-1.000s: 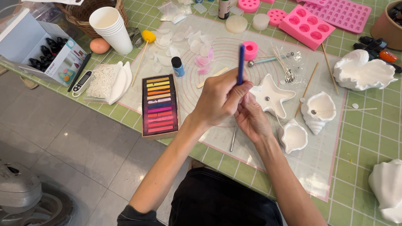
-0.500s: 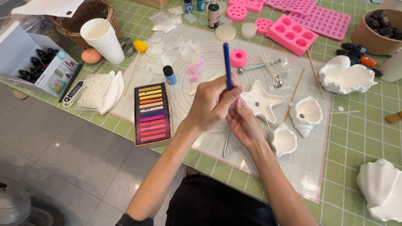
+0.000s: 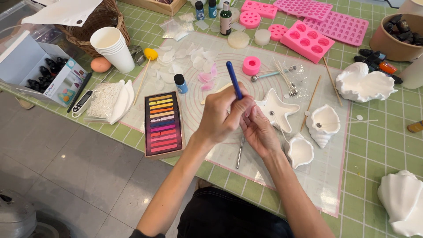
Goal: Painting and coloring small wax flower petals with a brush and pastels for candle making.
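Note:
My left hand (image 3: 222, 117) is closed around a blue-handled tool (image 3: 234, 79) whose handle sticks up and away from me. My right hand (image 3: 259, 130) is cupped against the left, fingers curled where the tool's tip meets them; whatever lies between the fingers is hidden. Both hands hover over a clear silicone mat (image 3: 207, 145). Just right of them lies a white star-shaped dish (image 3: 278, 111). A box of coloured pastel sticks (image 3: 161, 124) lies to the left, and a thin metal rod (image 3: 239, 153) rests on the mat under my hands.
White shell dishes (image 3: 324, 120) (image 3: 301, 151) (image 3: 362, 83) sit to the right, a larger one (image 3: 403, 200) at the far right. Pink moulds (image 3: 307, 40), small bottles (image 3: 225, 18), paper cups (image 3: 113, 48), a basket (image 3: 99, 20) and an open box (image 3: 37, 72) line the back and left. The table edge runs diagonally at left.
The view has shifted so the table sits slightly lower and further right in frame. The blue tool has tilted a little to the left; my hands stay pressed together.

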